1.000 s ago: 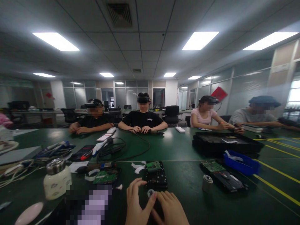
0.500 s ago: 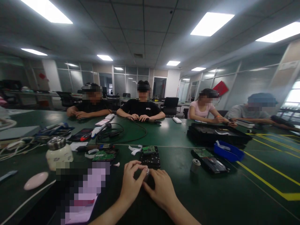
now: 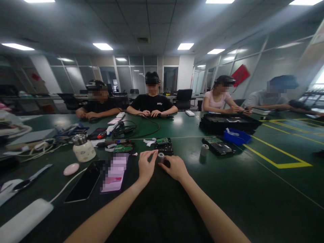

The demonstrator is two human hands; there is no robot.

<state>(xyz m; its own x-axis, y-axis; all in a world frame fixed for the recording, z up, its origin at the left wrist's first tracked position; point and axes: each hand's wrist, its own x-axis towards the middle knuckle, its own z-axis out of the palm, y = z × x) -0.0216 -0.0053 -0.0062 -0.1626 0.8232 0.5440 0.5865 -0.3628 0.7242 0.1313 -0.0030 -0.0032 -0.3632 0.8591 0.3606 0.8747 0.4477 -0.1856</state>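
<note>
A small grey metal cylinder [image 3: 161, 156] stands upright on the green table between my hands, its round top showing. My left hand [image 3: 146, 166] is at its left side, fingers stretched out, with the tips close to the rim; whether they touch it I cannot tell. From the other side, my right hand [image 3: 176, 167] curls round the cylinder, its thumb at the lower front and its fingers partly hidden. Just behind lies a black device with a green circuit board [image 3: 163, 141]. A similar metal cylinder [image 3: 204, 150] stands to the right.
Another opened device [image 3: 220, 147] lies near a blue bin [image 3: 236, 136] and a black tray [image 3: 229, 125]. On the left are a dark phone [image 3: 84, 182], a lit pink-screened phone [image 3: 116, 175], a cream bottle [image 3: 84, 150] and a white power bank [image 3: 27, 219]. Several people sit across the table.
The view has tilted down, showing more of my forearms and the near table. My left fingers have straightened from their bend over the cylinder's top, which is now uncovered.
</note>
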